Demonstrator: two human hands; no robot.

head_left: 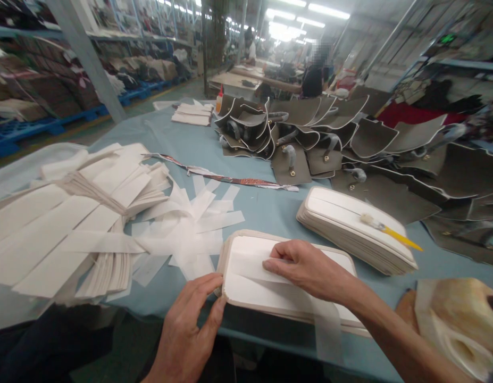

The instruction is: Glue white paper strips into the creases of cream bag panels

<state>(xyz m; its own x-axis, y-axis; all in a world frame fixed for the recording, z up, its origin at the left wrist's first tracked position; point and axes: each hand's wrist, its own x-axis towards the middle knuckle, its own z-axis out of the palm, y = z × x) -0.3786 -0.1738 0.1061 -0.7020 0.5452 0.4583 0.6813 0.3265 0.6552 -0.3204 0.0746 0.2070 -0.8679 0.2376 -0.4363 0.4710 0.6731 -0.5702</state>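
Pinching a pale strip on the near stack, left hand at its 9 o'clock end

12 = away from wearer. Near stack sits at 1 o'clock from left hand, long axis roughly 9 to just past 3. Right hand is nearer the strip: reaches in from 4, lies over the stack's middle, thumb and fingers closed on the strip. Strip seems to run lengthwise, visible part pointing about 9; rest hidden under the hand. Left hand part-curled, thumb and fingertips touching the stack's end; can't tell if gripping. Brush on second stack, 2 o'clock.
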